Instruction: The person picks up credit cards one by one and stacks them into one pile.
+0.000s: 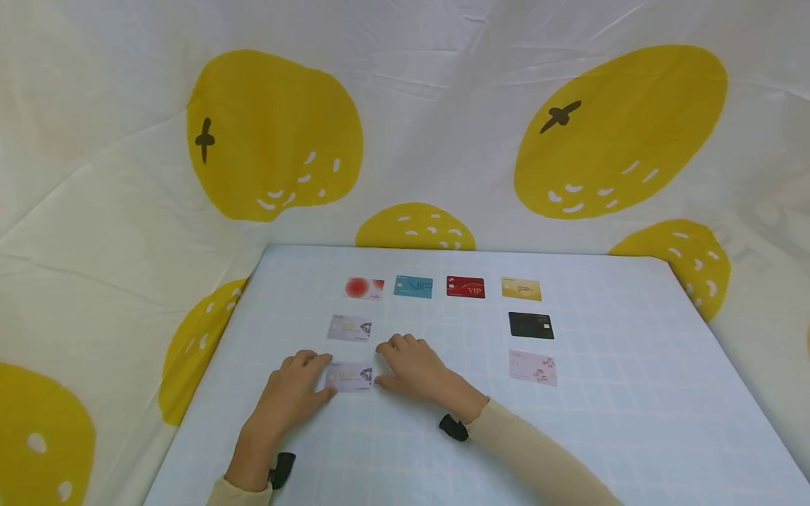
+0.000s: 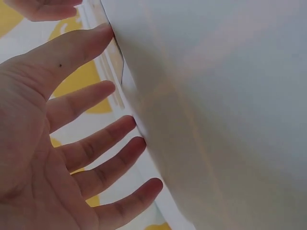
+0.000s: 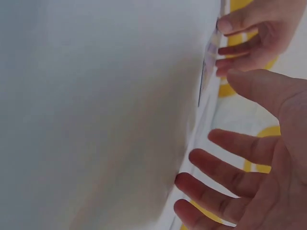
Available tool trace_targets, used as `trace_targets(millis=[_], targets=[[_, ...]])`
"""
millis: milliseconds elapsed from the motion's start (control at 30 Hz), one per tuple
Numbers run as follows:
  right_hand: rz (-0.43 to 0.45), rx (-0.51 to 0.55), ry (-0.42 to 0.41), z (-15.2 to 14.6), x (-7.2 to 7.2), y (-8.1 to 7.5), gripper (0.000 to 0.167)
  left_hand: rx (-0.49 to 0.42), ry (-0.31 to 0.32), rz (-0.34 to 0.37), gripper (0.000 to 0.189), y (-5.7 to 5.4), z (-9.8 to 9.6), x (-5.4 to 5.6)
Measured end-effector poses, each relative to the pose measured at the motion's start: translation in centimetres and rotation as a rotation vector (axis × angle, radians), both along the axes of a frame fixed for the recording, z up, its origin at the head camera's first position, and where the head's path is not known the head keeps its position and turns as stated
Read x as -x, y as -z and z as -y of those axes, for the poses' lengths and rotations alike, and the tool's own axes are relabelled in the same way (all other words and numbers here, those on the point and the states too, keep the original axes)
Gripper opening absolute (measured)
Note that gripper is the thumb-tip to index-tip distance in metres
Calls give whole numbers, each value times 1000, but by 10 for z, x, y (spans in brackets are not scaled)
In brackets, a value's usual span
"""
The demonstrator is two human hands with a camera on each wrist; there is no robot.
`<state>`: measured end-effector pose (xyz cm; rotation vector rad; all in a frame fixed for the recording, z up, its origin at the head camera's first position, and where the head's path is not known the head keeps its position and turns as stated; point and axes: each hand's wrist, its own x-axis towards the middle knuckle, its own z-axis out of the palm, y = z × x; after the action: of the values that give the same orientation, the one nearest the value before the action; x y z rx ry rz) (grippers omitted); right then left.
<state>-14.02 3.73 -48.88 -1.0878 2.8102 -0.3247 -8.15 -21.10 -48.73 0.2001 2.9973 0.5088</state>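
Note:
A pale lilac card (image 1: 350,377) lies flat on the table between the two hands. At its left edge is the left hand (image 1: 292,392), its thumb and forefinger touching or close to the card's corners. Just past the card's right edge, the right hand (image 1: 418,369) rests low over the table with its thumb and fingers spread. Both the left wrist view and the right wrist view show loosely extended fingers, the left hand (image 2: 62,139) and the right hand (image 3: 259,163), with nothing gripped. A matching lilac card (image 1: 350,328) lies directly beyond.
Across the back run a white card with red circles (image 1: 363,288), a teal card (image 1: 413,287), a red card (image 1: 465,287) and a gold card (image 1: 522,289). A black card (image 1: 531,325) and a pink card (image 1: 533,367) lie at right on the table (image 1: 633,422).

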Motion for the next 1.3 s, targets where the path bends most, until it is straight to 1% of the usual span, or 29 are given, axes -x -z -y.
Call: trace_targets(millis=[133,267,400,567,700,833,933,1133,1300], targets=[[4,-44,-25,7,-2,1,53,26,1,13,57,0,-1,1],[-28,-88,-50,11,-2,3,54,39,3,18,54,-2,-2,0],[-72,-115,-67,14,-5,3,52,29,0,22,52,-3,-4,1],[-107,-139,-70,18,-7,2,49,15,-15,33,49,-3,-4,3],[-126,-152,-67,20,-7,3,48,13,-24,56,48,-1,-3,5],[-153,-161,-56,21,-7,5,46,6,-30,82,47,-2,-4,7],[-145,-166,-46,22,-8,5,49,2,-29,95,47,-5,-5,7],[-91,-189,-23,24,-8,3,58,16,-18,103,46,-8,-6,7],[-108,-192,-14,26,-7,1,60,14,-12,96,45,-8,-6,10]])
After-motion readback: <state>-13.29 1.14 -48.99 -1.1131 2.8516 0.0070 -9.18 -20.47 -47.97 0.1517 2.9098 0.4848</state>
